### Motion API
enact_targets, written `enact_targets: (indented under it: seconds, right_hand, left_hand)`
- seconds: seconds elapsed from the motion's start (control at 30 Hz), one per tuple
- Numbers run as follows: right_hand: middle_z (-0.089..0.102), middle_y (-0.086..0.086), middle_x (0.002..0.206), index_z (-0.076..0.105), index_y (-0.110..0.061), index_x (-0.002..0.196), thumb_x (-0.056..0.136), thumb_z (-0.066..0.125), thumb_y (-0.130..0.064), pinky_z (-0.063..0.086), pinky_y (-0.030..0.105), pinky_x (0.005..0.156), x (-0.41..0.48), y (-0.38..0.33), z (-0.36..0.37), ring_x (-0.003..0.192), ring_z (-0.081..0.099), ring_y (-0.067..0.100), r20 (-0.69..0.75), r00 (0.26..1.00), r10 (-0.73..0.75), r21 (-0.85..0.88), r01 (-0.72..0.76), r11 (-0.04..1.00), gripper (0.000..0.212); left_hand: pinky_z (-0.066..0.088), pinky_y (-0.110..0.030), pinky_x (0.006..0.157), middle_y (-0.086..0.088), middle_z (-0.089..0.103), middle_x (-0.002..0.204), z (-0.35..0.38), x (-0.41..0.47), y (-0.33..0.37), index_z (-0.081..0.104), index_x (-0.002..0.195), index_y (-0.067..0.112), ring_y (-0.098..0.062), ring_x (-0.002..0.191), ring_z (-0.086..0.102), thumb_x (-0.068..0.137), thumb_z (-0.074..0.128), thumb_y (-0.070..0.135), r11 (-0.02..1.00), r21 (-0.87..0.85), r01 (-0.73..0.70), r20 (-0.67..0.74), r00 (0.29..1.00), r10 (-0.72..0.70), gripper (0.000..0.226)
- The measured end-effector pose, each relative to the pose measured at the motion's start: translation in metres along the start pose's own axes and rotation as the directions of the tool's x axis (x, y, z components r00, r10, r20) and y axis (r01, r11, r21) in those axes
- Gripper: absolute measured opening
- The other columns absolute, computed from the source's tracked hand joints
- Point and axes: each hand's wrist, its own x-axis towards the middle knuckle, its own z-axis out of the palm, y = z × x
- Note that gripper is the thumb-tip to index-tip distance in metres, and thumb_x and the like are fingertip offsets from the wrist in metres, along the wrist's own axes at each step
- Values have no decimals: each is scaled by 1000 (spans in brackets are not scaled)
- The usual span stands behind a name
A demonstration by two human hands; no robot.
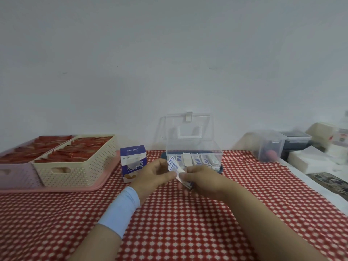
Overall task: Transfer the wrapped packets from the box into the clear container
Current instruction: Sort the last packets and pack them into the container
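A small blue-and-white box (133,161) stands upright on the red checked cloth, left of my hands. Behind my hands stands the clear container (194,147) with its lid raised; several white-and-blue wrapped packets (197,160) lie in a row inside it. My left hand (154,175) and my right hand (201,178) meet just in front of the container. Together they pinch a small bunch of wrapped packets (175,167), the left at its upper end, the right lower down, where some packets stick out under the fingers.
A cream perforated basket (79,166) and a lilac basket (11,172), both full of red items, sit on a pink tray (56,188) at the left. A small clear tub (269,146), boxes and white cloth crowd the right side. A white wall rises behind.
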Motion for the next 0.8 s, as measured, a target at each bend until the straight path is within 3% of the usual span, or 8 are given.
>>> enact_targets:
  seconds: [0.1,0.2,0.27,0.4,0.5,0.6,0.7,0.8]
  right_hand:
    - [64,10,78,61,-7,104,104,45,-14,32,25,48,4,2,6,58,51,17,112,992,55,144,-71,987,17]
    - [61,9,78,56,-13,118,102,42,-15,28,21,44,5,-1,11,55,47,15,145,985,92,228,-124,966,21]
    - [60,7,76,54,-10,115,103,41,-17,27,20,42,5,-2,11,54,47,13,131,984,122,240,-151,959,19]
    - [60,4,65,56,-4,102,105,45,-18,34,22,44,2,-2,14,54,51,15,59,988,139,220,-149,964,19]
    - [70,6,76,63,-7,108,103,53,-33,46,26,48,2,-4,18,57,60,17,-103,992,80,-49,-85,995,29]
    - [69,-7,97,61,-27,109,99,58,-41,54,26,68,7,4,20,79,66,8,-342,908,-241,-540,20,842,18]
    - [59,-16,118,54,-37,105,88,68,-45,50,23,88,2,5,22,106,59,2,-207,849,-486,-593,286,753,23]
    - [30,-22,155,48,-40,102,63,82,-58,32,26,112,-1,2,21,141,31,-1,-32,865,-501,-690,343,637,55]
  left_hand:
    - [52,-31,96,4,72,120,2,-3,1,62,121,14,-14,114,66,87,72,11,997,-74,3,77,997,3,35]
    - [54,-29,95,0,74,115,6,-3,2,65,119,8,-16,113,67,89,69,7,987,-158,-1,30,1000,5,30]
    - [52,-38,99,-6,75,109,9,-3,4,70,110,6,-21,109,69,85,74,17,970,-243,-13,-41,999,3,28]
    - [51,-50,99,-15,75,104,13,-2,4,62,106,-8,-30,102,71,69,83,41,946,-323,-37,-127,992,-5,65]
    - [54,-49,94,-16,75,104,16,-2,5,64,104,-5,-32,102,71,60,84,46,936,-350,-36,-148,989,-17,70]
    - [57,-47,88,-19,73,107,15,-2,6,64,99,0,-31,96,73,69,73,33,886,-465,-7,-164,983,-79,46]
    - [48,-58,100,-20,71,114,9,-2,3,65,107,3,-39,105,68,78,69,32,852,-521,46,-126,984,-130,41]
    - [41,-62,106,-28,65,122,7,-4,2,67,116,7,-45,118,60,78,73,32,820,-555,144,-42,979,-201,45]
